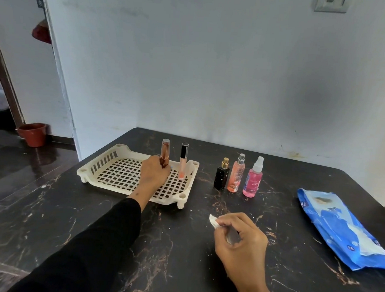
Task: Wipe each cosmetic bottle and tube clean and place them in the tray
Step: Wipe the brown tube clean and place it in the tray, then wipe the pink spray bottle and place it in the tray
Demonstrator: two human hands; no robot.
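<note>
The cream slotted tray (109, 163) sits on the dark marbled desk (157, 256) and serves as the reference point for all positions below.

Left hand (153, 172): reaches over the tray from the near side, black sleeve (86, 247) along the forearm. Its fingers (166, 169) are curled around the lower part of a copper-coloured tube (164, 154), which stands upright at the far right area of the tray floor.

A lip-gloss tube (183, 162) with a black cap stands upright inside the tray, just right of the copper-coloured tube and close to the tray's right wall.

Right hand (240, 236): positioned to the near right of the tray, above the desk. Its fingers (225, 221) are pressed together, pinching a small white wipe (213, 221). Whether the hand rests on the desk cannot be determined.

To the right of the tray, outside it, three bottles stand upright in a row on the desk: a black bottle (221, 178) with a gold cap nearest the tray, then a peach spray bottle (236, 174), then a pink spray bottle (253, 180). The three stand close together.

Well to the right of the tray, beyond the bottles, a blue wipes packet (340, 227) lies flat on the desk.
</note>
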